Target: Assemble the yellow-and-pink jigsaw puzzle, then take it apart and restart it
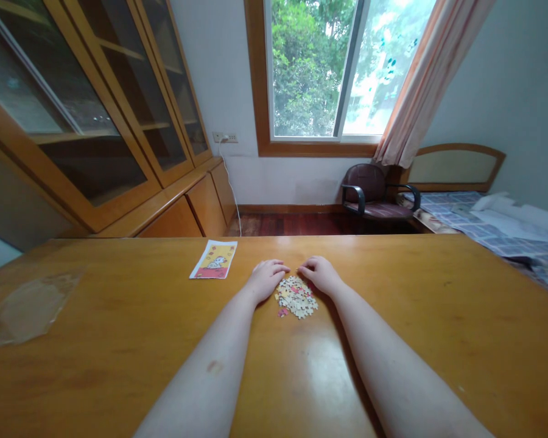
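1. Head view: left fingers (281, 266) extended, released; right fingers (305, 268) curled, can't tell if grasping.
2. Puzzle pieces (298, 299) heaped on table (164, 316), between both sets of fingers and nearer the wearer.
3. Best handling: light fingertip pressure, thin heap outward.
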Demonstrator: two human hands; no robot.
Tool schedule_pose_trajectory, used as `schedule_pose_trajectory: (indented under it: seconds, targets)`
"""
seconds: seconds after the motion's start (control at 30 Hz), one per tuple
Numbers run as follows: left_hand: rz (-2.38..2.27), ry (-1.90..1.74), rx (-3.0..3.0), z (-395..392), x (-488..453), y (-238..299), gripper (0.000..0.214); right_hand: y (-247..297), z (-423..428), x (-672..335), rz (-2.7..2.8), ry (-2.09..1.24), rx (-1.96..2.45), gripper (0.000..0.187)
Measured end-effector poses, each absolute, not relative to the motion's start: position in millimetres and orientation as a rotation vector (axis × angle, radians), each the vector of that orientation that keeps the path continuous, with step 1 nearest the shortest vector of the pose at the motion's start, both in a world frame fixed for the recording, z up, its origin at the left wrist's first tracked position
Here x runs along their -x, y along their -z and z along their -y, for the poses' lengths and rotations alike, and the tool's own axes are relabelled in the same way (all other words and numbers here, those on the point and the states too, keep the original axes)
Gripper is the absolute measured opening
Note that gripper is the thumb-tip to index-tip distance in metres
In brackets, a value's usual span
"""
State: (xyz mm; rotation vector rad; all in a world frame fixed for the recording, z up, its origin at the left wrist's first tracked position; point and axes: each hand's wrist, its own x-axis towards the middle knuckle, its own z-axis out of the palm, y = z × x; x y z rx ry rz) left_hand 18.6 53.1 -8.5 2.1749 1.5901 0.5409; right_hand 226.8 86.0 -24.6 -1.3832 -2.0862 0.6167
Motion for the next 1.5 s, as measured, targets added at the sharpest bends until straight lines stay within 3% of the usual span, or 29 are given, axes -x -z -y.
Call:
schedule_pose_trajectory:
  seconds: [0.2,0.43,0.7,0.93,1.2,1.5]
  targets:
    - [-1.588,-0.561,-2.166,-53,-18,8,0.034,28,-88,-227,1.866,-0.612,1.527,0.025]
    - [-1.574,-0.563,-2.148,-51,-19,5,0.031,27,-84,-229,2.054,-0.579,1.343,0.023]
    - [-1.561,-0.555,-2.177,-52,-17,7,0.032,27,-81,-226,2.101,-0.430,1.457,0.023]
    - [-1.587,-0.577,-2.150,-50,-19,6,0.033,24,-80,-227,2.164,-0.488,1.183,0.013]
    - [-1.585,-0.596,-2.165,-52,-19,10,0.035,22,-76,-224,2.238,-0.553,1.137,0.022]
    - [-1.597,-0.601,-2.152,-52,-18,11,0.036,21,-77,-221,2.235,-0.518,1.190,0.012]
